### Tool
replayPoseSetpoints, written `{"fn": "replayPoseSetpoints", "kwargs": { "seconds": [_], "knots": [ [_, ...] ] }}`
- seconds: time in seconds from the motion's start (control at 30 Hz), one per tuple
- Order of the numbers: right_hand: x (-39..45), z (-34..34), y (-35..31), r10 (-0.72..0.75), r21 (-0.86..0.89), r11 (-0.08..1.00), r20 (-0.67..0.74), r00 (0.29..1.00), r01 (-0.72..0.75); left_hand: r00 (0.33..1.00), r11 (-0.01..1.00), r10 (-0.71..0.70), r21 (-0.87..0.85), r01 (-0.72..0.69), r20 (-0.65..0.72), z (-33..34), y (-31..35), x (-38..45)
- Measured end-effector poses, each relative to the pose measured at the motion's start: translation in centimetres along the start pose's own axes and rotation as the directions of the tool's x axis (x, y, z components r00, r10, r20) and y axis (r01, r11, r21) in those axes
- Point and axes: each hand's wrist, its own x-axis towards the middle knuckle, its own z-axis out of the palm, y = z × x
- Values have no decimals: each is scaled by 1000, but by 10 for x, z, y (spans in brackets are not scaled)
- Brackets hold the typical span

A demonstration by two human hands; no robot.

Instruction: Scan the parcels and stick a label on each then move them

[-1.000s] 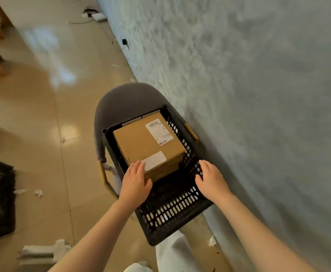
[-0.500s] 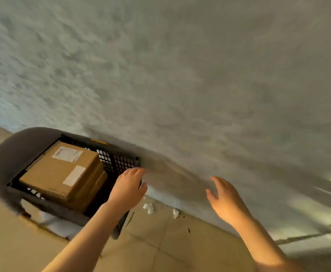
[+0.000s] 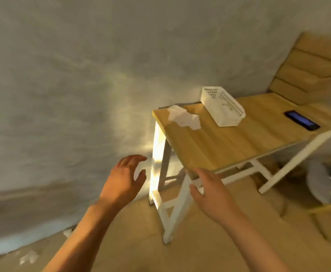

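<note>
Mostly the view is filled by a pale grey textured wall [image 3: 72, 79], soft with blur, which meets a tan floor [image 3: 210, 252] along the lower left. Next in size is a wooden table [image 3: 219, 146] with a light plank top and white legs, standing against the wall; its right end is cut off by the edge of the picture. Behind it, top right, a stack of tan slabs [image 3: 316, 67] leans up, too blurred to name. At the far right a grey rounded object [image 3: 318, 183] sits low on the floor, half cut off and hard to make out.

Both bare forearms reach up from the bottom edge. The left hand [image 3: 121, 183] hovers in the air in front of the wall, fingers spread and slightly bent, holding nothing. The right hand [image 3: 210, 193] is just beside the table's near corner, fingers loose and apart, also empty; whether it touches the edge I cannot tell.

On the tabletop a white slotted plastic basket [image 3: 223, 107] stands near the wall, with a crumpled white paper [image 3: 184, 116] near it on the left. A small dark device [image 3: 302, 121] with a blue lit screen lies towards the right end; nothing on it can be read. Small white scraps [image 3: 28, 257] lie on the floor at the lower left. No parcel shows anywhere in view, and no label or writing is legible
</note>
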Motion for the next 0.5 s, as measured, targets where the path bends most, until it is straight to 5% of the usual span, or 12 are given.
{"fn": "replayPoseSetpoints", "kwargs": {
  "seconds": [0.33,0.5],
  "knots": [
    [-44,-125,226,383,13,921,-205,901,-389,929,944,323,-137,-301,180,177,193,116],
    [-4,-188,328,442,-2,887,-290,849,-463,902,918,384,-186,-350,196,257,259,205]
  ]
}}
